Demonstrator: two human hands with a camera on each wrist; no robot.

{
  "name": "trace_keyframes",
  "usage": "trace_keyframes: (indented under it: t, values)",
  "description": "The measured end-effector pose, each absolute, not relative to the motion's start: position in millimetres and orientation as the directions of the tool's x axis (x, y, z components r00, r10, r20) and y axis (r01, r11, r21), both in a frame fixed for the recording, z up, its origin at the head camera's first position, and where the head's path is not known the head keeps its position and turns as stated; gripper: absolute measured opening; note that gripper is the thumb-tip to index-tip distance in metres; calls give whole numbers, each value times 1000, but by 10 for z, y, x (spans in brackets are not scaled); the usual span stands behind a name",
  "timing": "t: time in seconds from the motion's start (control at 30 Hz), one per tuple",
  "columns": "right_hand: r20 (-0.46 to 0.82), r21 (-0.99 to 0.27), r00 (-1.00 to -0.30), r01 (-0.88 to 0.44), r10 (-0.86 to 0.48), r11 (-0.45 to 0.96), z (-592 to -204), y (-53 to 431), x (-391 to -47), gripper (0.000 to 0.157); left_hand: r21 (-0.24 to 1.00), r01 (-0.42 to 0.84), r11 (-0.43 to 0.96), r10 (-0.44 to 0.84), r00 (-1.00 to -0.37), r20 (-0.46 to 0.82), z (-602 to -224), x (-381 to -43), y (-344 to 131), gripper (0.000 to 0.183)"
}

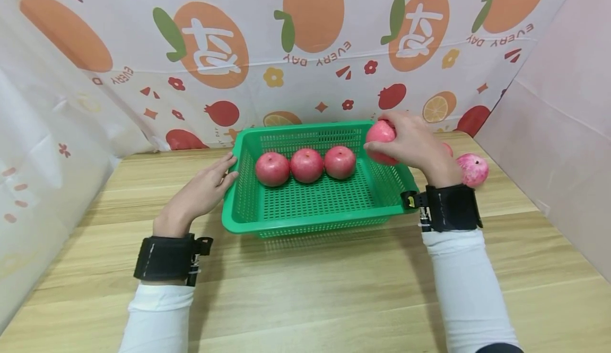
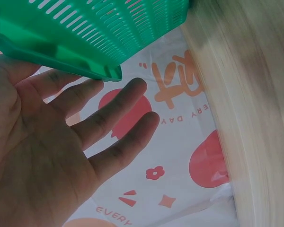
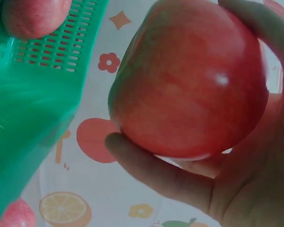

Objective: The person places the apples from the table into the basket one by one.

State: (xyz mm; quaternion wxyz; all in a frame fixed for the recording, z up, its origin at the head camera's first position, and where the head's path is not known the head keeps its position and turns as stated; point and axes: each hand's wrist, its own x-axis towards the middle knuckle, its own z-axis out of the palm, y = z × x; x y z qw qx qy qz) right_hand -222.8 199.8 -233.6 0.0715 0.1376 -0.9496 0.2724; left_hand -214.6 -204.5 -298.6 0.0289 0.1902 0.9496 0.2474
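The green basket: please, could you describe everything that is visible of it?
The green basket looks like plastic: rectangular, open-topped, with a smooth rim and slotted walls and floor. It sits upright on the wood-grain table, its long sides running left to right. Three red apples lie in a row inside, and the left hand touches its left rim.

Right hand [image 1: 414, 142] grips apple [image 1: 379, 133] over green basket [image 1: 315, 219].
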Motion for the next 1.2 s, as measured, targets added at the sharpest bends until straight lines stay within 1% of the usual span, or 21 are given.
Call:
trace_keyframes:
  t: [0.23,0.5,0.7,0.9,1.2]
  values:
    - [198,-463,-940,-340,-278,819,-2372,1925,-2311,60,492,344,800,377,-925,34,-2984,-2162,-2059,59]
    - [186,-467,-929,-370,-319,803,-2362,1838,-2335,55,493,346,799,379,-925,36,-2984,-2160,-2044,58]
    - [167,-482,-924,-380,-343,790,-2290,1741,-2350,58,494,337,801,375,-927,24,-2987,-2168,-2056,59]
    - [168,-454,-909,-415,-381,789,-2239,1648,-2363,57,492,342,800,378,-925,29,-2984,-2167,-2059,59]
    - [163,-438,-873,-481,-459,759,-2336,1475,-2381,61,493,345,799,380,-924,31,-2985,-2156,-2061,59]
